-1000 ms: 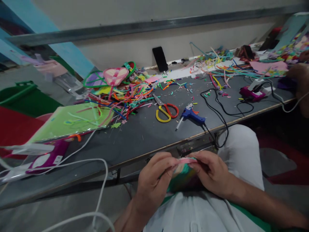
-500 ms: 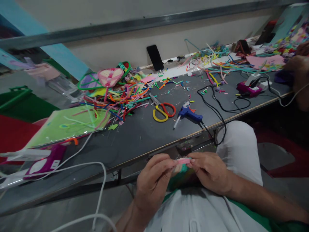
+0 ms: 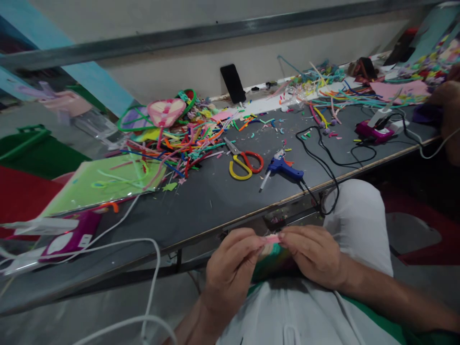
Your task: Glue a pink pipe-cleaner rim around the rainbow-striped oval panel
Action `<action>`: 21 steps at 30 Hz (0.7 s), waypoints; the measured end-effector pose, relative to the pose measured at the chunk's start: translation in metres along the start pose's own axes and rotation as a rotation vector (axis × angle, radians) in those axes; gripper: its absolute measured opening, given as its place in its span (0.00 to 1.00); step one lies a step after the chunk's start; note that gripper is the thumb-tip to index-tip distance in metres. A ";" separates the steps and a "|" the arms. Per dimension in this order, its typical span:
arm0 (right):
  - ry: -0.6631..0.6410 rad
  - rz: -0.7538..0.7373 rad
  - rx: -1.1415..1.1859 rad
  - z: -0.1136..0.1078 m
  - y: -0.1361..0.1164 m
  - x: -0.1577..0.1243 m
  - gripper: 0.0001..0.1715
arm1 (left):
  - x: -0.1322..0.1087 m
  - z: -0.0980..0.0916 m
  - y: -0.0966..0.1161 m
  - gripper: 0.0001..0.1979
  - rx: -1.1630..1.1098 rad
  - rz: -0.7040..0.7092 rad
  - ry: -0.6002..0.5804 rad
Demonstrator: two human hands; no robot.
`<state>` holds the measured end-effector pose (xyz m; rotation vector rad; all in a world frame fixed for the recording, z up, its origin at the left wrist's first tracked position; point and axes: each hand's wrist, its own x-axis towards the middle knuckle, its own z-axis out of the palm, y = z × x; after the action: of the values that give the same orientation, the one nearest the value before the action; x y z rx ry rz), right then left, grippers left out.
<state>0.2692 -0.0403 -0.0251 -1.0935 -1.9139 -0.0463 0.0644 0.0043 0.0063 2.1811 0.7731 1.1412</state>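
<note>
Over my lap, my left hand (image 3: 232, 263) pinches one end of a small pink fuzzy strip (image 3: 270, 238), which looks like pipe cleaner. The fingers of my right hand (image 3: 314, 254) press together on its other end. Just under the strip shows a teal and cream fuzzy part (image 3: 270, 250); whether it is joined to the strip I cannot tell. On the table edge beyond lie a blue glue gun (image 3: 285, 168) and scissors (image 3: 241, 165) with red and yellow handles, both untouched.
A tangled heap of coloured pipe cleaners (image 3: 179, 143) covers the table's left part. A black phone (image 3: 233, 84) leans on the wall. Magenta power strips (image 3: 373, 132) and cables lie about, with a white cable (image 3: 154, 273) hanging at left. Another person's hand (image 3: 451, 103) is at far right.
My right fingers have shifted slightly left along the pink strip, so less of it shows between my hands. The view has tilted a little; the table things stay put.
</note>
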 end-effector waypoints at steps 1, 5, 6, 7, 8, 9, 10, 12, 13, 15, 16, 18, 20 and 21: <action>-0.009 -0.001 -0.006 0.000 0.000 0.001 0.18 | 0.000 0.000 0.000 0.16 -0.006 -0.002 0.002; -0.059 0.035 -0.012 -0.001 -0.001 0.004 0.17 | 0.000 0.000 0.000 0.15 0.001 -0.008 0.009; -0.076 0.041 -0.011 -0.002 -0.002 0.005 0.17 | 0.000 0.000 0.000 0.15 0.007 -0.003 0.008; -0.091 0.040 -0.012 -0.002 -0.002 0.005 0.17 | 0.000 0.000 0.000 0.15 0.011 0.001 0.004; -0.093 0.031 -0.014 -0.003 -0.002 0.006 0.18 | 0.000 0.000 0.001 0.15 0.012 0.005 0.000; -0.086 0.018 -0.017 -0.003 -0.002 0.007 0.18 | 0.000 0.000 0.001 0.15 0.011 0.006 -0.003; -0.073 0.005 -0.019 -0.004 -0.002 0.007 0.18 | 0.000 0.000 0.001 0.15 0.009 0.005 -0.004; -0.036 -0.019 -0.011 -0.005 -0.002 0.009 0.19 | 0.001 0.000 0.001 0.15 0.010 0.006 0.000; -0.021 -0.027 -0.006 -0.005 -0.002 0.009 0.19 | 0.001 0.001 0.001 0.15 0.009 0.007 0.004; -0.021 -0.028 0.000 -0.005 -0.002 0.011 0.19 | 0.001 0.002 0.000 0.14 0.010 0.003 0.013; -0.027 -0.025 0.001 -0.005 -0.002 0.011 0.19 | 0.001 0.002 -0.001 0.14 0.010 -0.002 0.019; -0.037 -0.015 0.001 -0.004 -0.002 0.013 0.18 | 0.001 0.003 -0.002 0.15 0.010 -0.012 0.025; -0.063 0.002 0.012 -0.004 -0.003 0.014 0.17 | 0.000 0.003 -0.004 0.15 0.017 -0.014 0.023; -0.083 0.017 0.022 -0.004 -0.003 0.014 0.16 | -0.001 0.002 -0.004 0.16 0.025 -0.010 0.020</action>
<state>0.2668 -0.0345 -0.0109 -1.1128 -1.9736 0.0297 0.0646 0.0059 0.0019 2.1874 0.8099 1.1563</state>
